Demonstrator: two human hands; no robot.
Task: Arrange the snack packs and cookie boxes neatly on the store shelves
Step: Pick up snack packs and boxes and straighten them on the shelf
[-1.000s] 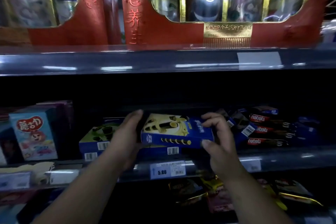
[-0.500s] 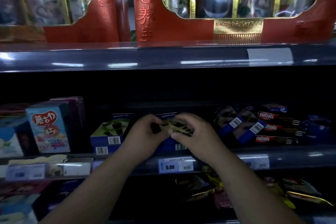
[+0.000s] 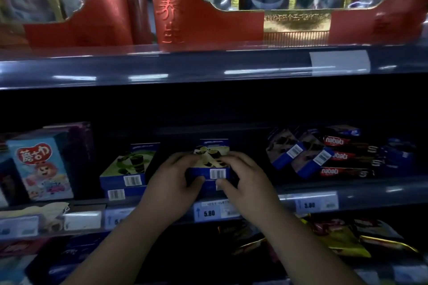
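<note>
Since a second earlier, the cookie box [image 3: 214, 162] had been turned from lying sideways in the air between the hands to pointing into the shelf, its short barcode end facing out. It was blue with a yellow top and sat at the front of the middle shelf [image 3: 370, 194], apparently on another blue box that the thumbs mostly hid. The left hand [image 3: 176, 180] clasped its left side and the right hand [image 3: 243, 178] its right, fingers curled over the top and thumbs pressed to the front end. Just beside it on the left stood a stack of two green-topped boxes [image 3: 127, 169], and farther left a light blue carton [image 3: 41, 166] with a cartoon figure. To the right lay tilted blue boxes and dark wafer packs [image 3: 340, 157]. A price tag [image 3: 209, 211] reading 5.80 hung on the shelf edge below. Red gift boxes [image 3: 208, 18] filled the shelf above; foil snack packs [image 3: 340, 236] lay on the one beneath.
</note>
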